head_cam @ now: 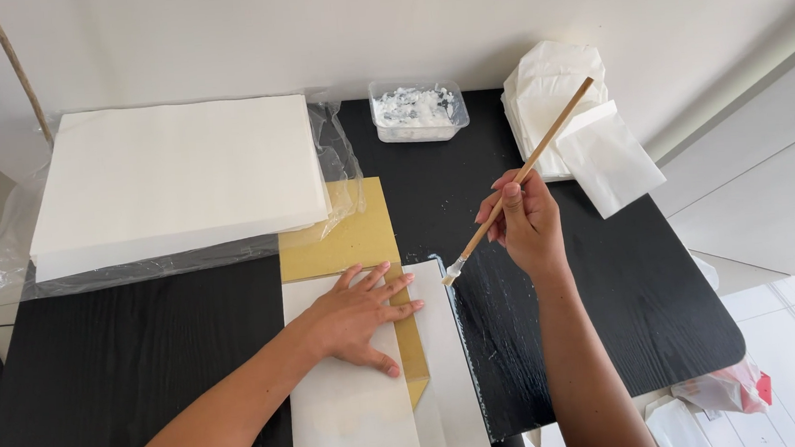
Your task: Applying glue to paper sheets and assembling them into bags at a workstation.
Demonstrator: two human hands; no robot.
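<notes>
On the black table (pixel 144 366), the left hand (pixel 358 316) lies flat, fingers spread, pressing a white sheet (pixel 351 416) folded over a gold card (pixel 351 237). Just to its right, the right hand (pixel 525 223) is pinched around a wooden brush (pixel 521 176), whose bristles touch the sheet's top right edge. At the back, a paper stack (pixel 177 179) sits on clear plastic, a small tub (pixel 418 110) holds white paste, and folded white bags (pixel 569 125) lie near the wall.
</notes>
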